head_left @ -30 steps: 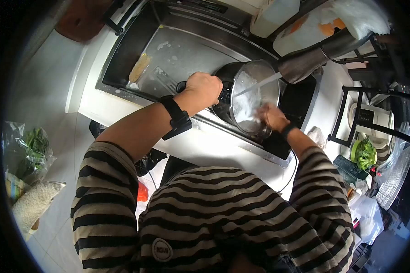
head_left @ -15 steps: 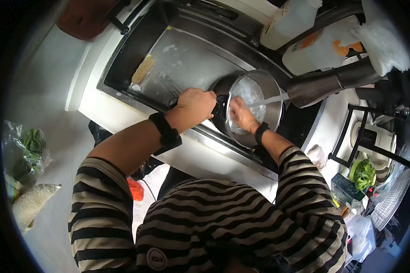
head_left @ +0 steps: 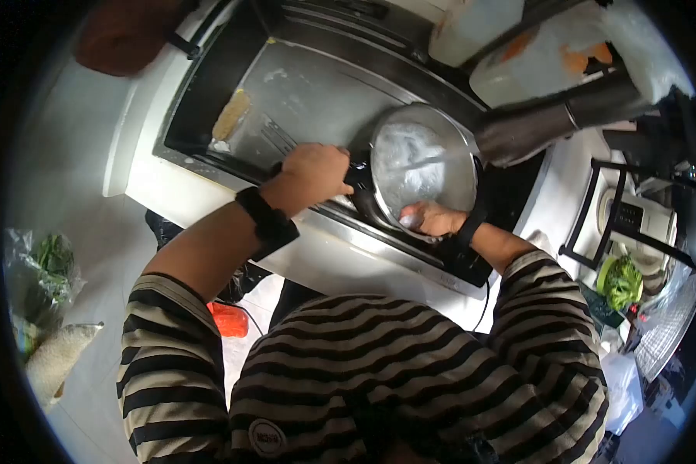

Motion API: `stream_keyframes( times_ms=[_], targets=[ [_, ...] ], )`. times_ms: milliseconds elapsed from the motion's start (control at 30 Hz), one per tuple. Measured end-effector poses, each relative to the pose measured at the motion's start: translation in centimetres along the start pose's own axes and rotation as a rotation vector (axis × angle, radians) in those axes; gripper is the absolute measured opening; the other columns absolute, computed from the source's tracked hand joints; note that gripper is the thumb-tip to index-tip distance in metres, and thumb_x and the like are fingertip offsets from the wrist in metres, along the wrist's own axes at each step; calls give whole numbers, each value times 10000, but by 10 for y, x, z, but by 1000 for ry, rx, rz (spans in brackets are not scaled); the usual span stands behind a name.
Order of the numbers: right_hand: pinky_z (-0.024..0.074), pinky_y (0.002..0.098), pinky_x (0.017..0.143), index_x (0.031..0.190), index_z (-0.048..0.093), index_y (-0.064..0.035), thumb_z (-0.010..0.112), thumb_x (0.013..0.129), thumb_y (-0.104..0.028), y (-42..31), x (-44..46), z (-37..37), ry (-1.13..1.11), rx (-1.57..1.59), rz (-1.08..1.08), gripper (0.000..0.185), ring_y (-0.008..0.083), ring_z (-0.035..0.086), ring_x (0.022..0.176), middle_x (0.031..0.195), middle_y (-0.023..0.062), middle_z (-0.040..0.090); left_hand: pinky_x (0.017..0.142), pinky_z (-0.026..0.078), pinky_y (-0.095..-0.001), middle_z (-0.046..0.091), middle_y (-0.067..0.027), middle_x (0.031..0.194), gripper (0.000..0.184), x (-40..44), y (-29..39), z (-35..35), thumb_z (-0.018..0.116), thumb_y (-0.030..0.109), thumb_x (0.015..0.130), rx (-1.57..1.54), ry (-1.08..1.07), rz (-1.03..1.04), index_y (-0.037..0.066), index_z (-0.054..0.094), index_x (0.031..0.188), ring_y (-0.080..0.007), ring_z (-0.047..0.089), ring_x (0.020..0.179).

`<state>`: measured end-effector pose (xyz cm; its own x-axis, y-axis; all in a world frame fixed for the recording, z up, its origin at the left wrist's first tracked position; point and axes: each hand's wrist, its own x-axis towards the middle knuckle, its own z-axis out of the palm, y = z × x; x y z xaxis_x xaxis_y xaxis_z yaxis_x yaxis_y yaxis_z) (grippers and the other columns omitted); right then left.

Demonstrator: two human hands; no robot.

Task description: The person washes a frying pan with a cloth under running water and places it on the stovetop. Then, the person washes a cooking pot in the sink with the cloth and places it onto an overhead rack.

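A round metal pot (head_left: 458, 139) leans in the sink (head_left: 325, 89), its mouth facing up. Water runs into it from the dark faucet (head_left: 530, 127), and foamy water covers its inside. My left hand (head_left: 313, 178) is closed round the pot's black handle (head_left: 358, 175). Inside the near rim is my right hand (head_left: 435, 220), its fingers curled against the wall; whether they hold anything is hidden. A yellow sponge (head_left: 231, 114) lies at the left of the sink, with some foam at its lower end.
Large translucent bottles (head_left: 475, 29) stand behind the sink. A black rack (head_left: 584, 213), a white appliance (head_left: 646, 220) and green broccoli (head_left: 620, 283) are at the right. Bagged greens (head_left: 52, 267) lie at the lower left, and a red item (head_left: 229, 319) is below the counter.
My right hand has moved within the pot from its middle down to the near wall. The pot's mouth has turned more upward. My left hand keeps its grip on the handle.
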<state>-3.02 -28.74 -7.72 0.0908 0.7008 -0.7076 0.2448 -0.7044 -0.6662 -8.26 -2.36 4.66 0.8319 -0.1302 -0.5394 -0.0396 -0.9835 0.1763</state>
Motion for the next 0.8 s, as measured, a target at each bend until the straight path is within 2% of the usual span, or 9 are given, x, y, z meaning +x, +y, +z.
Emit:
stream_keyframes(
  times_ms=[167, 233, 300, 367, 433, 500, 633, 667, 800],
  targets=[
    [426, 327, 805, 937, 593, -68, 554, 711, -68, 56, -19, 7, 227, 41, -91, 230, 263, 547, 933, 968, 129, 558, 732, 493, -362, 639, -124, 848, 425, 1, -2, 4, 678, 364, 707, 61, 10, 34, 17, 568, 928, -282, 624, 834],
    [427, 324, 816, 947, 591, -69, 561, 723, -97, 48, -21, -2, 219, -376, -135, 228, 258, 549, 943, 977, 120, 570, 723, 495, -361, 639, -127, 826, 422, 4, -4, 3, 683, 361, 701, 73, 44, 65, 19, 567, 919, -284, 626, 818],
    [451, 336, 682, 912, 572, -47, 558, 751, -52, 13, -13, -25, 2, -158, 65, 162, 206, 536, 742, 787, 95, 560, 692, 501, -354, 639, -128, 780, 425, 5, -4, 6, 692, 361, 688, 95, 51, 87, 19, 568, 907, -272, 634, 775],
    [450, 331, 622, 888, 572, -35, 563, 774, -109, 13, 17, -36, 70, 31, -110, 136, 171, 512, 686, 746, 93, 574, 675, 503, -346, 639, -125, 764, 426, 7, -4, 4, 695, 360, 683, 130, 48, 77, 17, 570, 902, -261, 637, 760],
    [451, 330, 652, 871, 567, -4, 548, 766, -123, 46, 93, -39, 165, -145, -149, 159, 214, 538, 712, 783, 106, 593, 666, 504, -341, 640, -123, 760, 426, 4, -3, 2, 696, 362, 681, 129, 59, 115, 16, 568, 893, -256, 639, 752],
    [450, 386, 704, 857, 568, 17, 524, 749, -103, -33, 72, -54, 546, -293, -347, 167, 280, 559, 773, 782, 133, 601, 657, 505, -338, 641, -119, 757, 423, 2, -3, 0, 697, 363, 678, 129, 66, 131, 17, 567, 884, -252, 641, 742],
    [282, 411, 999, 1271, 378, -82, 450, 828, -167, -11, 83, -56, 516, -1138, -316, 456, 248, 353, 1224, 1277, 111, 419, 623, 509, -345, 639, -115, 727, 426, 3, -11, 11, 694, 372, 678, 111, 95, 127, 17, 560, 872, -266, 642, 702],
    [287, 424, 984, 1120, 465, -20, 433, 793, -93, 11, 86, -51, 721, -1038, -515, 336, 245, 426, 1165, 1243, 117, 437, 615, 508, -351, 634, -128, 714, 442, 2, -13, 13, 689, 381, 679, 100, 94, 125, 10, 555, 877, -285, 639, 692],
    [339, 392, 928, 1133, 485, -33, 465, 754, -122, 22, 51, -49, 536, -724, 58, 389, 260, 466, 1100, 1164, 120, 513, 633, 514, -339, 646, -82, 742, 407, 1, -10, 15, 702, 348, 679, 106, 89, 80, 26, 568, 887, -244, 645, 708]
  ],
)
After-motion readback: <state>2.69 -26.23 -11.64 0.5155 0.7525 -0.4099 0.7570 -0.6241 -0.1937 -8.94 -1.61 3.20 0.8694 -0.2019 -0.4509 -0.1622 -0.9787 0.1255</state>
